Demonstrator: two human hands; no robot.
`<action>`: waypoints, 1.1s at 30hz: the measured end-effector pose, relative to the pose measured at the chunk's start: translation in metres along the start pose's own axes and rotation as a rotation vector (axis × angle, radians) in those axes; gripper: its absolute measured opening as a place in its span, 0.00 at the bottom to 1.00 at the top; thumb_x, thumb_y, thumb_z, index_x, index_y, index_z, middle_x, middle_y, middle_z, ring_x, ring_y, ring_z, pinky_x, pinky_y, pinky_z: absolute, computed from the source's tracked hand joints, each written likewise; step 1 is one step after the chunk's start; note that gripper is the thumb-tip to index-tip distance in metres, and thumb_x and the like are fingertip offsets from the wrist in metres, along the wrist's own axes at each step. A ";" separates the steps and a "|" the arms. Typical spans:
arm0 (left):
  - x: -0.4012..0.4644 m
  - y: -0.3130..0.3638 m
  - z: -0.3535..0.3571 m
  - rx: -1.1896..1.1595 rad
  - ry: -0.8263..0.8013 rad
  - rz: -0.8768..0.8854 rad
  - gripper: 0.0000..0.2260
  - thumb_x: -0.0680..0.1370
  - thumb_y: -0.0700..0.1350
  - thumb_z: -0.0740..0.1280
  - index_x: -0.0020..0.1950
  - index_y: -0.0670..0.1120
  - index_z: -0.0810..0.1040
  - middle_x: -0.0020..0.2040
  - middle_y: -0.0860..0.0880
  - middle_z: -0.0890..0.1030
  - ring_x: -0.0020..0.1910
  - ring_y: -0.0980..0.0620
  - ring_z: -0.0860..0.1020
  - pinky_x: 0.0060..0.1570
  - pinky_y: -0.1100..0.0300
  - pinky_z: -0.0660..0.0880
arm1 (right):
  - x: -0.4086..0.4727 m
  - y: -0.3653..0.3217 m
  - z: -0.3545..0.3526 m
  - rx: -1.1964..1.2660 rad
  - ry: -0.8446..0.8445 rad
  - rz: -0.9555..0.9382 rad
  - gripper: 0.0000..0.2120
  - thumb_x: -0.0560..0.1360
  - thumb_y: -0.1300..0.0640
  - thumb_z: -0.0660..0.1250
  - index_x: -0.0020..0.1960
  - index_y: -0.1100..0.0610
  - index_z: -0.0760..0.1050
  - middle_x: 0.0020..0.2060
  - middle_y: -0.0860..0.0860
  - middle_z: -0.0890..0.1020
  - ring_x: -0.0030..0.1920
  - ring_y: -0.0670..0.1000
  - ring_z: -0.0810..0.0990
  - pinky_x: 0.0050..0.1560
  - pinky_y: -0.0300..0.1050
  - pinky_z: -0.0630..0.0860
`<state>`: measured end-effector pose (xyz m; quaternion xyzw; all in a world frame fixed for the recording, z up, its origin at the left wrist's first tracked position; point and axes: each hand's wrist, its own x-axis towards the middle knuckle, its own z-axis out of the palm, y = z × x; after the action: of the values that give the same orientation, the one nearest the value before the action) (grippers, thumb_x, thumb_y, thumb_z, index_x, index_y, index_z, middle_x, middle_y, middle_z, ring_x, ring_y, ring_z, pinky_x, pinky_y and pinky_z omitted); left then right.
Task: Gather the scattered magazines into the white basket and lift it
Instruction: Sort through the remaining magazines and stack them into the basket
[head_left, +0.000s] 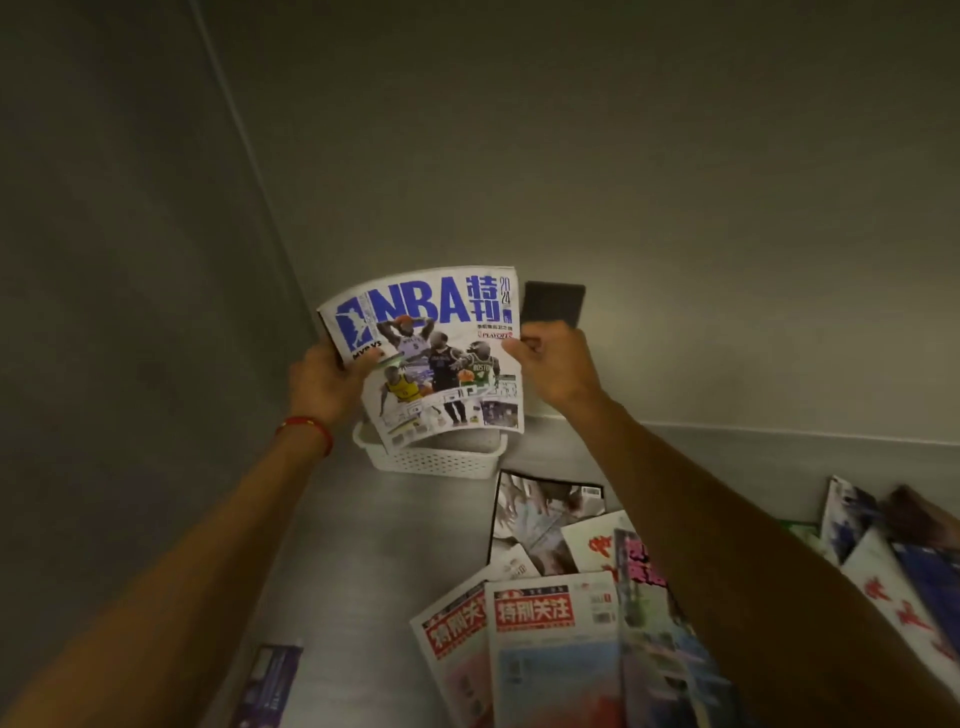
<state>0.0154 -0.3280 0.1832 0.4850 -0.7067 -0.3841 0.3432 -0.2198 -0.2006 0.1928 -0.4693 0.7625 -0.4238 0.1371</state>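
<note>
Head view, both hands gripping NBA magazine (431, 353) above white basket (431, 460)

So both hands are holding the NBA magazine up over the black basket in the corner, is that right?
Not quite. The basket is white, not black, as the head view shows. The rest holds: the left hand and the right hand both hold the NBA magazine up over it in the corner.

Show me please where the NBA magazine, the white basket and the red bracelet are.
NBA magazine (441, 353): head view, middle of its front cover.
white basket (431, 460): head view, its perforated front wall.
red bracelet (306, 425): head view, the band on the left wrist.
</note>
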 end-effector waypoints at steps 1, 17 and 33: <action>0.013 -0.006 -0.003 -0.021 0.017 -0.012 0.13 0.76 0.49 0.70 0.58 0.45 0.81 0.54 0.43 0.85 0.51 0.45 0.83 0.51 0.50 0.80 | 0.010 -0.002 0.012 -0.008 0.014 0.012 0.10 0.77 0.55 0.70 0.56 0.57 0.83 0.50 0.53 0.87 0.45 0.51 0.85 0.50 0.49 0.82; 0.094 -0.077 0.050 -0.325 -0.039 -0.314 0.04 0.78 0.44 0.68 0.50 0.46 0.82 0.52 0.39 0.84 0.42 0.47 0.83 0.45 0.55 0.80 | 0.062 0.067 0.101 -0.030 0.089 0.329 0.09 0.78 0.56 0.68 0.46 0.61 0.82 0.46 0.55 0.86 0.36 0.47 0.80 0.32 0.33 0.72; -0.011 -0.060 0.123 -0.093 -0.277 -0.118 0.18 0.75 0.31 0.62 0.60 0.48 0.75 0.58 0.44 0.78 0.54 0.41 0.78 0.55 0.47 0.77 | -0.070 0.138 0.047 0.002 0.032 0.396 0.11 0.78 0.61 0.63 0.57 0.53 0.79 0.52 0.47 0.80 0.51 0.47 0.78 0.53 0.30 0.73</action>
<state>-0.0618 -0.3061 0.0715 0.4517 -0.6990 -0.4992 0.2410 -0.2370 -0.1392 0.0443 -0.3031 0.8415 -0.3968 0.2062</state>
